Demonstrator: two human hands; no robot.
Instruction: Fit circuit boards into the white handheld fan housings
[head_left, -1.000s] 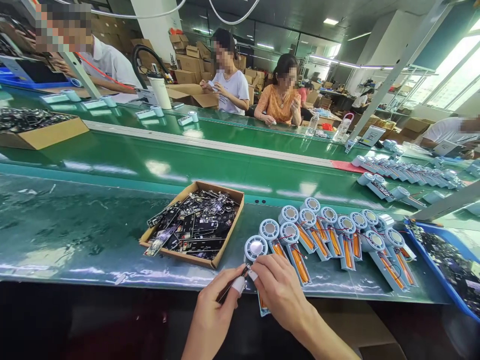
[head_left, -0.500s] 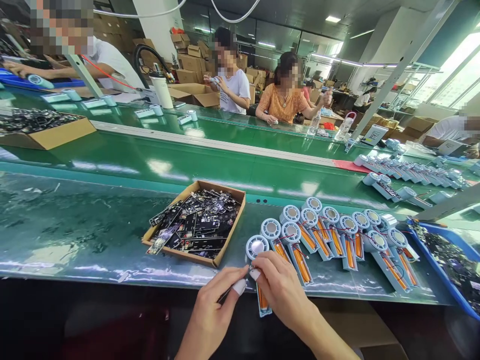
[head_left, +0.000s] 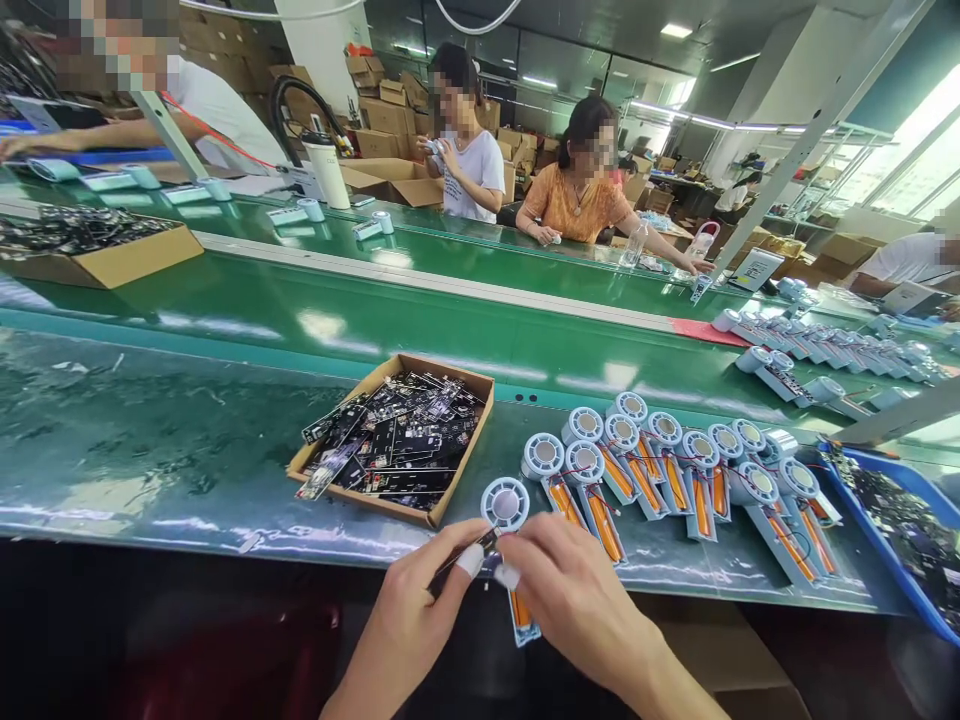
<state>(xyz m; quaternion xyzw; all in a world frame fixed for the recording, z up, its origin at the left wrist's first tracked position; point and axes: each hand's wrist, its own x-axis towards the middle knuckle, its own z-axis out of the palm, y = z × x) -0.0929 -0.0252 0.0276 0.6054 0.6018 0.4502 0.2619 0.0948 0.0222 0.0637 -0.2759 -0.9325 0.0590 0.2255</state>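
Observation:
My left hand (head_left: 420, 615) pinches a thin dark circuit board (head_left: 484, 545) between thumb and fingers, with a white cover on the thumb. Close against it, my right hand (head_left: 581, 590) has its fingertips closed at the board's end, also with a white-covered thumb; what they pinch is too small and blurred to make out. Under both hands lies a light-blue device housing (head_left: 505, 503) with a round vented head and an orange strip in its handle. Its middle is hidden by my right hand, and its handle end juts past the table edge.
A cardboard tray (head_left: 433, 515) full of circuit boards stands left of my hands. Several similar housings (head_left: 585, 463) lie to the right, beside a blue bin (head_left: 889, 562) of boards. Beyond runs a green conveyor (head_left: 420, 310); co-workers sit across it.
My hands and the housing's round head have shifted slightly left and down. Across the conveyor, the co-worker in orange has lowered a raised hand toward the bench.

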